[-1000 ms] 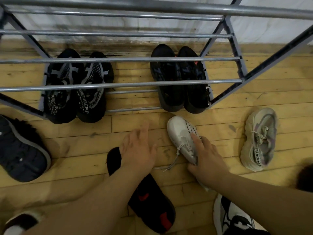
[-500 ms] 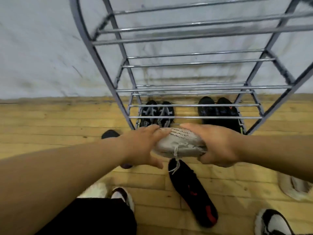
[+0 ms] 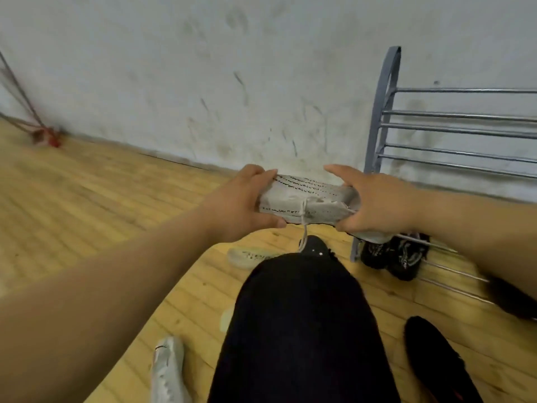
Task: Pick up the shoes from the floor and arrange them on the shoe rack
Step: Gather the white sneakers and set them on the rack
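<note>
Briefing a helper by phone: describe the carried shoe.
Left of the grey metal shoe rack, before the scuffed white wall, left hand and right hand grip it. It is a white knit sneaker with dashed black lines, the only shoe held aloft.

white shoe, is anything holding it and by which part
The white shoe is held by its two ends: the left hand grips one end, the right hand the other.

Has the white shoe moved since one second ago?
Yes. The white shoe has left the floor: left hand and right hand hold it up, left of the shoe rack.
</note>
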A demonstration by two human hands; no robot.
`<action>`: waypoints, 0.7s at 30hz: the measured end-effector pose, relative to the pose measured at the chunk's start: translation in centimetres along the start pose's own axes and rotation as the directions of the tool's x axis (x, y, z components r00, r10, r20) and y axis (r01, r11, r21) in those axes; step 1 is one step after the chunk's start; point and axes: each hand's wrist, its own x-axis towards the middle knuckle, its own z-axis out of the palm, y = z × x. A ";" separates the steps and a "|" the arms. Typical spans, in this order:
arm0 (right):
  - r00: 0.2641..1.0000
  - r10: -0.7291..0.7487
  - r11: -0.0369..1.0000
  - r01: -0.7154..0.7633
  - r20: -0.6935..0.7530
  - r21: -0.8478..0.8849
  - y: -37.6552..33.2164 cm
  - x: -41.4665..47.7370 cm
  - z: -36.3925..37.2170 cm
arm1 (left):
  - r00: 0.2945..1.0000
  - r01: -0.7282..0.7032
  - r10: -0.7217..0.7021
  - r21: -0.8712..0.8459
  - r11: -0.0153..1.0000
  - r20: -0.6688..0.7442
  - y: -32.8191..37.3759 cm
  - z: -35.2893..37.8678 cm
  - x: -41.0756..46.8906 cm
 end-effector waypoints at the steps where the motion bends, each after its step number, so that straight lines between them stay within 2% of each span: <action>1: 1.000 -0.010 1.000 0.011 0.022 -0.010 -1.1 1.1 0.0 | 0.999 0.030 -0.031 -0.047 0.998 -0.020 -1.2 0.5 -0.9; 5: 0.985 -0.048 0.988 0.071 0.166 -0.140 -5.8 4.8 0.3 | 0.980 0.152 -0.178 -0.257 0.954 -0.082 -5.6 4.2 -4.5; 8: 0.949 -0.055 0.936 0.157 0.310 -0.315 -9.6 6.3 2.3 | 0.968 0.218 -0.248 -0.357 0.908 -0.039 -8.1 8.1 -7.3; 10: 0.923 -0.052 0.912 0.200 0.381 -0.359 -11.1 6.7 4.7 | 0.959 0.257 -0.282 -0.406 0.877 -0.002 -9.5 10.7 -8.9; 13: 0.922 -0.057 0.888 0.223 0.383 -0.403 -11.3 6.0 9.9 | 0.920 0.377 -0.387 -0.416 0.828 0.063 -12.1 14.6 -11.3; 15: 0.913 -0.017 0.908 0.185 0.408 -0.376 -11.1 5.0 14.0 | 0.840 0.536 -0.517 -0.397 0.745 0.163 -14.3 17.5 -13.9; 16: 0.898 0.004 0.924 0.165 0.441 -0.344 -11.1 4.6 15.7 | 0.777 0.625 -0.591 -0.374 0.685 0.217 -15.4 18.8 -15.5; 19: 0.880 -0.044 0.923 0.216 0.472 -0.317 -12.2 4.9 18.2 | 0.535 0.844 -0.778 -0.249 0.476 0.329 -18.1 22.8 -20.8; 21: 0.880 -0.108 0.906 0.278 0.462 -0.319 -13.0 5.5 18.6 | 0.398 0.916 -0.820 -0.131 0.380 0.411 -18.9 25.4 -24.0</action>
